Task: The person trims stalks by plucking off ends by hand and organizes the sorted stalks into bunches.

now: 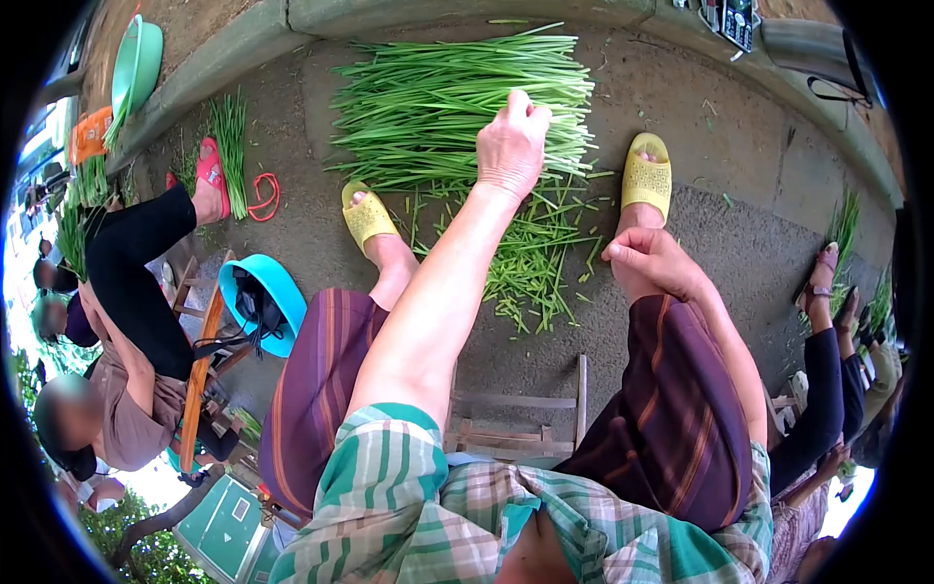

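Observation:
A broad pile of long green stalks (428, 107), like garlic chive stems, lies crosswise on the ground. My left hand (513, 146) reaches over the pile's right part, its fingers closed in a pinch on the stalks; how many it grips is hidden. Near my right knee is my right hand (666, 263), thumb pressed to curled fingers, and whatever is in them, if anything, cannot be made out. Short cut stalk pieces (530, 263) are scattered between my feet, just below the pile.
My yellow slippers (646, 175) flank the pieces. At left sit another person, a blue basin (263, 302) holding dark items, a red cord (263, 198) and a stalk bundle (230, 146). A curb (389, 18) runs behind the pile. More people sit at right.

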{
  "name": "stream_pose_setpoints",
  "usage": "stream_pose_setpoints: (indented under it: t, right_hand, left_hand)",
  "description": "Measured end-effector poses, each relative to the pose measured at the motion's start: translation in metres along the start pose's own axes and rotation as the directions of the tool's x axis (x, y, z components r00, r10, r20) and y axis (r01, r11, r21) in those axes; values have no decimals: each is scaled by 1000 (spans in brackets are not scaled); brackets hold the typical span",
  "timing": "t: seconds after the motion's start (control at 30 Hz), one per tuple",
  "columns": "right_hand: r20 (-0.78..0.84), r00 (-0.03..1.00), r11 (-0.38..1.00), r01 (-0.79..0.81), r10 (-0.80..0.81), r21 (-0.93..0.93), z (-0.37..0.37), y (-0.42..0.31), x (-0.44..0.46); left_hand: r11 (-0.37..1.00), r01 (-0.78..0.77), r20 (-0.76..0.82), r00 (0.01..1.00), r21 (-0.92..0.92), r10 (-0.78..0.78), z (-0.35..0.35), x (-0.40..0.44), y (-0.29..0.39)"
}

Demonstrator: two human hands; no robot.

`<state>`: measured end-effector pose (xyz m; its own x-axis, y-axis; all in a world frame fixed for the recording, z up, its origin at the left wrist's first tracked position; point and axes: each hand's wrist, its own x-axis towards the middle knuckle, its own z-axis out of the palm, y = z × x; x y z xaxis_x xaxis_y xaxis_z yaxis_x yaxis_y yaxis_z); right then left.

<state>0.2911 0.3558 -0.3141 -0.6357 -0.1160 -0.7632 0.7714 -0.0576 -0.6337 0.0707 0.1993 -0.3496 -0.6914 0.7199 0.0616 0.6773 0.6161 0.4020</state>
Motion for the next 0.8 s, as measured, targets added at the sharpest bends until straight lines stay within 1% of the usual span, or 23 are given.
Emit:
stream_pose_setpoints:
  t: [0.03,0.1,0.13,0.23,0.3,0.37,0.43,0.5,0.53,0.57,0.63,0.7,0.73,0.77,0.8]
  right_hand:
    - [2,1000,1000,-12,12,-1,0,-1,0]
    - [4,1000,1000,-26,26,0,0,-3,-1]
    - [3,1000,1000,-28,28,8,0,-4,-2]
    - [-6,1000,999,-22,22,31,1,-1,-2]
    - [-19,1000,999,-10,11,46,0,-1,-1]
    - [-33,999,1000,-12,12,-14,0,-1,-1]
    - [-33,999,1000,-15,15,-10,-1,1,0]
    - [-36,999,1000,-15,15,-7,-2,4,2]
    - [-40,999,1000,-10,11,26,-1,6,2]
    - [-44,999,998,-4,7,58,-1,7,2]
    - [-51,999,997,-11,14,75,0,6,2]
    - [-56,998,996,-10,15,88,0,3,2]
    - [-49,998,993,-25,31,114,0,4,3]
    - [-41,998,989,-40,46,140,0,5,4]
    - [-43,998,990,-35,41,139,1,5,6]
  left_hand:
    - [1000,-2,2,1000,-1,2,-5,2,2]
    - [993,43,-126,990,-107,-57,-22,2,9]
    - [991,60,-185,979,-123,-82,-34,2,14]
    - [942,161,-272,931,-294,-244,-65,6,14]
    - [927,77,-421,875,-366,-239,-86,13,4]
    - [903,65,-498,816,-425,-293,-110,19,-7]
    - [821,144,-462,767,-553,-445,-133,23,-20]
    - [671,129,-429,677,-730,-598,-161,28,-23]
    - [635,76,-443,653,-769,-614,-177,30,-26]
    - [632,11,-488,625,-775,-610,-189,31,-31]
    - [577,-96,-484,664,-811,-569,-216,28,-31]
    - [555,-112,-497,611,-825,-616,-230,29,-22]
    - [503,-101,-449,621,-858,-642,-233,29,-25]
    - [505,-105,-454,620,-856,-640,-235,27,-33]
    - [314,-89,-288,682,-945,-672,-234,24,-44]
